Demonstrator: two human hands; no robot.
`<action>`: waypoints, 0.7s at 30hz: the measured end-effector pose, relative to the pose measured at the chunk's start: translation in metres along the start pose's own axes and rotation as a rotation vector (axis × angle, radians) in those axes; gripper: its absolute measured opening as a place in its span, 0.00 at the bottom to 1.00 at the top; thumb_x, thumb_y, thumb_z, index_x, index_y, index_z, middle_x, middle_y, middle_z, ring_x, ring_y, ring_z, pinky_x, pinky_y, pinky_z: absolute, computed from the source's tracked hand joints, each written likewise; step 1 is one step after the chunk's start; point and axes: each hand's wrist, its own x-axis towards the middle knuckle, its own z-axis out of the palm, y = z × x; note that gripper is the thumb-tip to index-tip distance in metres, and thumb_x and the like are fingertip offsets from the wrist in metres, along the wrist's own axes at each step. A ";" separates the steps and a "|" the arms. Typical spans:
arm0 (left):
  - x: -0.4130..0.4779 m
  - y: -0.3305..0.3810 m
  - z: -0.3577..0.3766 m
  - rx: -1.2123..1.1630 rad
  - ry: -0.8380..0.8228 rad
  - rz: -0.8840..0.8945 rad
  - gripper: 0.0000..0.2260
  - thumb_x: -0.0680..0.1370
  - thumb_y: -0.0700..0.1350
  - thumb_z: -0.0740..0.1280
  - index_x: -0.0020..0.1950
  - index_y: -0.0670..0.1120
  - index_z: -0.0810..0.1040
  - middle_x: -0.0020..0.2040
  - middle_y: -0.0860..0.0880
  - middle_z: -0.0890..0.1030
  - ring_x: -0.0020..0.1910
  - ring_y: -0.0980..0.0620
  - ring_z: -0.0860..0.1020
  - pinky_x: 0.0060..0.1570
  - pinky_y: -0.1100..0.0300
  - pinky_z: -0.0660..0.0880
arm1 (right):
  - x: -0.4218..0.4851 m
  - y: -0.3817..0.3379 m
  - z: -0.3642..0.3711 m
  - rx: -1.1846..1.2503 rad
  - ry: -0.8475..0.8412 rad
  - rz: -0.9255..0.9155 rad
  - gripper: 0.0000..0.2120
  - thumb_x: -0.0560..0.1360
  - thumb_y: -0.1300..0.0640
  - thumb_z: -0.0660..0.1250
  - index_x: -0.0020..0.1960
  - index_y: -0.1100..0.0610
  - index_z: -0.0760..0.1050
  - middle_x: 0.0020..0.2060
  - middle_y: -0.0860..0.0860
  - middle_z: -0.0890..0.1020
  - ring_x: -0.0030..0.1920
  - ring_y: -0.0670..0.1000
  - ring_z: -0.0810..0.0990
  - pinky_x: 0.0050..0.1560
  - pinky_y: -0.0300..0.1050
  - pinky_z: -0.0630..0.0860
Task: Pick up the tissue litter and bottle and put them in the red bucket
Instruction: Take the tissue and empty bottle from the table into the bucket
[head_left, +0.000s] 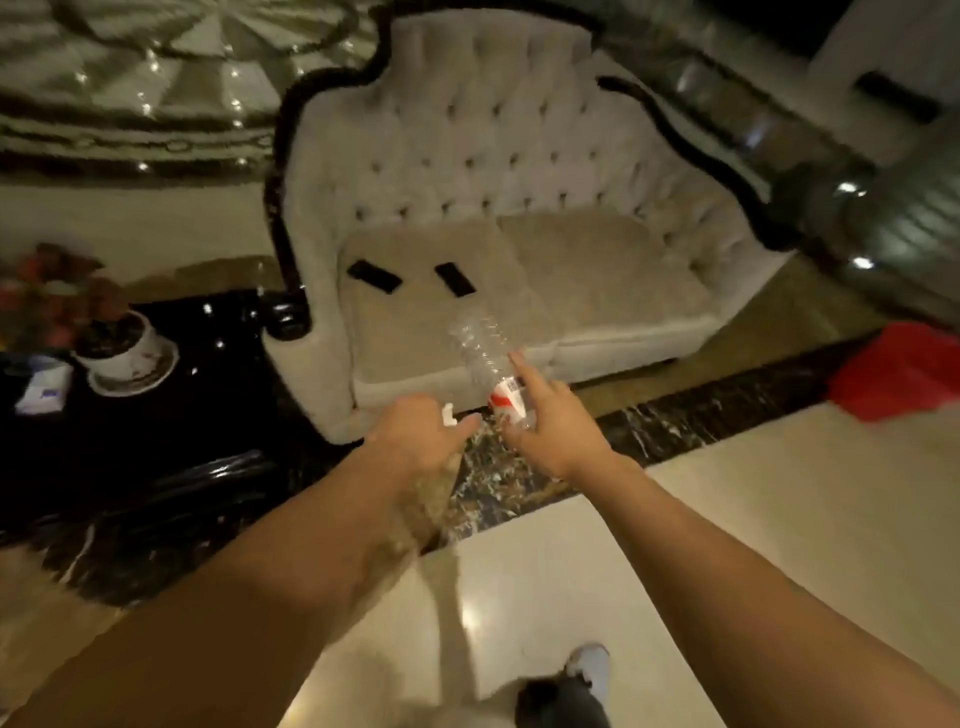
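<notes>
My right hand grips the label end of a clear empty plastic bottle with a red and white label; the bottle points up and away over the sofa's front edge. My left hand is closed just left of it, with a small scrap of white tissue showing at the fingertips. The red bucket stands on the floor at the far right, partly cut off by the frame edge and blurred.
A white tufted sofa with a dark frame stands ahead, two black remotes on its seat. A glossy black table at left carries a potted plant and a tissue box. My shoe shows below on the pale tiles.
</notes>
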 end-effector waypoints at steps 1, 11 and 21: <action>0.007 0.038 0.011 0.079 -0.019 0.053 0.29 0.75 0.66 0.55 0.54 0.43 0.80 0.51 0.42 0.82 0.50 0.43 0.79 0.49 0.53 0.75 | -0.013 0.027 -0.025 -0.006 0.052 0.041 0.40 0.73 0.47 0.65 0.78 0.38 0.46 0.66 0.57 0.72 0.62 0.59 0.74 0.62 0.57 0.73; 0.038 0.405 0.171 0.428 -0.298 0.599 0.09 0.80 0.43 0.58 0.55 0.40 0.73 0.55 0.38 0.78 0.52 0.38 0.77 0.49 0.49 0.74 | -0.149 0.295 -0.236 -0.050 0.327 0.439 0.40 0.71 0.49 0.66 0.78 0.39 0.49 0.57 0.58 0.75 0.57 0.61 0.76 0.58 0.52 0.74; 0.048 0.656 0.308 0.437 -0.332 0.932 0.14 0.82 0.49 0.55 0.50 0.44 0.77 0.46 0.42 0.80 0.45 0.41 0.79 0.49 0.48 0.78 | -0.223 0.500 -0.353 0.089 0.539 0.759 0.40 0.71 0.52 0.68 0.77 0.40 0.53 0.61 0.59 0.75 0.59 0.61 0.75 0.59 0.47 0.73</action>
